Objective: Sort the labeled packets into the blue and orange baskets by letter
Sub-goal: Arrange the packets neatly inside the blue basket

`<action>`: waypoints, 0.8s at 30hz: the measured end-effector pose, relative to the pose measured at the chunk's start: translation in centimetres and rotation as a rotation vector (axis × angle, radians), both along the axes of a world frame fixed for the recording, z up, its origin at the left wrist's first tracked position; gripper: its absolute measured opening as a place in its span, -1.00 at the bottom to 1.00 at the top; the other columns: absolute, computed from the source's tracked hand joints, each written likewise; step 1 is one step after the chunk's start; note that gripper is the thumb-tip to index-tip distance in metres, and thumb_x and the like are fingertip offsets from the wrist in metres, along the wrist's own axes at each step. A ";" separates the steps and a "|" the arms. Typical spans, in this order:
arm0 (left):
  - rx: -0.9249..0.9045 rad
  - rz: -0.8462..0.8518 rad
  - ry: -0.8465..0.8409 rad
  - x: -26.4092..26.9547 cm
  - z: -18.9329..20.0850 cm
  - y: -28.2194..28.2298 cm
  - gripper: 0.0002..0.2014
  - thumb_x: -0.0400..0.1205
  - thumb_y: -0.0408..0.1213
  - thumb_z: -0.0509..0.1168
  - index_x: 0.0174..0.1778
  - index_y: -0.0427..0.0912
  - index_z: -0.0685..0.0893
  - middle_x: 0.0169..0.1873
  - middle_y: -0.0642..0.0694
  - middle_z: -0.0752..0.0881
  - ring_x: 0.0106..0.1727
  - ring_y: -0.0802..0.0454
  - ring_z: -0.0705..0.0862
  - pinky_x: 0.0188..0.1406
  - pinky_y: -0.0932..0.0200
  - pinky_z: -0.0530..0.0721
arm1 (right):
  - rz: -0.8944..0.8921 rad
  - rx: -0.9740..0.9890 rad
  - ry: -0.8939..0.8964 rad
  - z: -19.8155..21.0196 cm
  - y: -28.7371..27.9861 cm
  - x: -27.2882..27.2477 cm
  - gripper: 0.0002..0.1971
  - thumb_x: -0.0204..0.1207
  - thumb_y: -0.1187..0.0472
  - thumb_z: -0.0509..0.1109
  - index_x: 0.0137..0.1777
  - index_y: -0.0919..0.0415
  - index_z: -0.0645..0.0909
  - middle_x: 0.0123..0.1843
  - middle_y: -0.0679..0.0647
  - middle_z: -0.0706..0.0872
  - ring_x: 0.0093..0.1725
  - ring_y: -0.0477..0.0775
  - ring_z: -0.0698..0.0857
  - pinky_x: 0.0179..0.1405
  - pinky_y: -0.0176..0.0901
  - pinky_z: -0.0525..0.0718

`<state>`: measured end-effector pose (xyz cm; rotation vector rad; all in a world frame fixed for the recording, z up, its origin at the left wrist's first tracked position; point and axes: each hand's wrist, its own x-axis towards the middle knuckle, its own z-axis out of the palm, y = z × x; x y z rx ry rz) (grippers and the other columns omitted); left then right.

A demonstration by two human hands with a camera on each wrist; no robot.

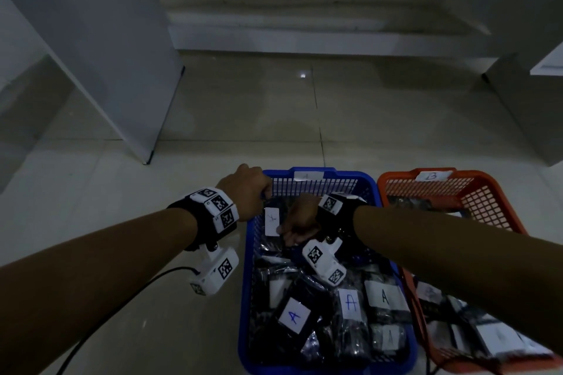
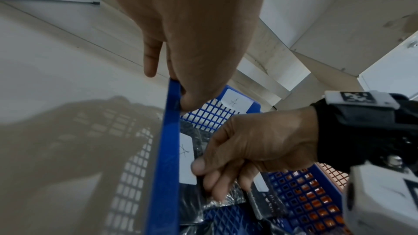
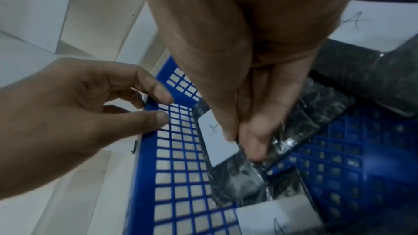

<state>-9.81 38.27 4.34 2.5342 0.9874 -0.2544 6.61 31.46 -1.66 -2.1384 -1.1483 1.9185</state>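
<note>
Packet labelled A [image 3: 217,142] is standing against the blue basket's [image 1: 246,277] left wall, near its far corner; right hand [image 1: 300,219] fingers [image 3: 253,142] are pinching it. Left hand [image 1: 246,192] is gripping the rim there. Bare mesh floor beside the packet is showing only in the right wrist view. Orange basket [image 1: 487,192] is sitting just right.

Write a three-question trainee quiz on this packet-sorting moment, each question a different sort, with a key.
1. True or false: the left hand grips the rim of the orange basket.
2. Multiple choice: the right hand pinches a packet that sits
A. on the floor
B. inside the blue basket
C. inside the orange basket
3. Fill in: the label on the orange basket's far rim reads ___.

Key
1. False: it grips the blue basket's rim at the far left corner.
2. B
3. B
</note>
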 end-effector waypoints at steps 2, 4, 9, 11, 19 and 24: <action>-0.003 -0.008 0.004 -0.1 0.0 0.0 -0.80 0.57 -0.37 0.37 0.07 -0.06 0.70 0.14 -0.08 0.59 0.24 -0.14 0.47 0.04 -0.04 0.60 | -0.069 0.048 -0.033 0.6 0.1 -0.1 -0.77 0.58 0.20 0.54 -0.28 0.30 0.78 -0.35 0.11 0.84 -0.42 -0.03 0.81 -0.46 -0.26 0.76; -0.008 -0.018 0.016 -0.1 0.1 -0.1 -0.79 0.56 -0.37 0.36 0.08 -0.06 0.70 0.16 -0.07 0.60 0.25 -0.14 0.47 0.05 -0.04 0.59 | -0.054 0.069 -0.044 1.2 0.2 -0.1 -0.76 0.53 0.14 0.59 -0.22 0.34 0.79 -0.35 0.11 0.83 -0.46 -0.06 0.77 -0.42 -0.26 0.79; 0.015 -0.078 0.065 -0.4 0.2 -0.7 -0.82 0.57 -0.27 0.38 0.09 -0.08 0.70 0.18 -0.07 0.60 0.24 -0.16 0.46 0.03 -0.03 0.57 | -0.012 0.062 -0.079 2.0 0.7 0.1 -0.74 0.44 0.16 0.66 -0.16 0.41 0.81 -0.23 0.23 0.86 -0.32 0.07 0.82 -0.21 -0.10 0.83; 0.052 -0.120 0.076 -0.5 0.2 -0.7 -0.82 0.56 -0.19 0.39 0.07 -0.05 0.69 0.15 -0.04 0.61 0.20 -0.13 0.49 0.00 0.04 0.46 | 0.021 0.064 -0.111 2.4 0.8 0.1 -0.69 0.43 0.15 0.67 -0.09 0.46 0.81 -0.19 0.26 0.86 -0.28 0.12 0.82 -0.16 -0.01 0.84; -0.481 -0.224 -0.005 -0.5 1.9 -3.4 -0.88 0.61 -0.30 0.38 0.01 -0.05 0.78 -0.14 0.14 0.75 -0.18 0.26 0.70 -0.21 0.33 0.64 | 0.244 0.111 -0.041 8.3 -1.2 1.5 -0.88 0.61 0.23 0.45 -0.06 0.26 0.78 -0.14 0.14 0.88 -0.20 0.09 0.81 -0.56 -0.32 0.62; -0.587 -0.194 -0.039 -0.4 3.3 -5.3 -0.85 0.63 -0.38 0.31 -0.01 -0.25 0.79 -0.25 0.08 0.79 -0.27 0.29 0.71 -0.22 0.39 0.64 | 0.470 0.076 -0.018 11.0 -3.8 2.0 -0.85 0.59 0.12 0.44 0.00 0.14 0.81 -0.02 0.03 0.88 -0.12 -0.04 0.77 -0.48 -0.28 0.54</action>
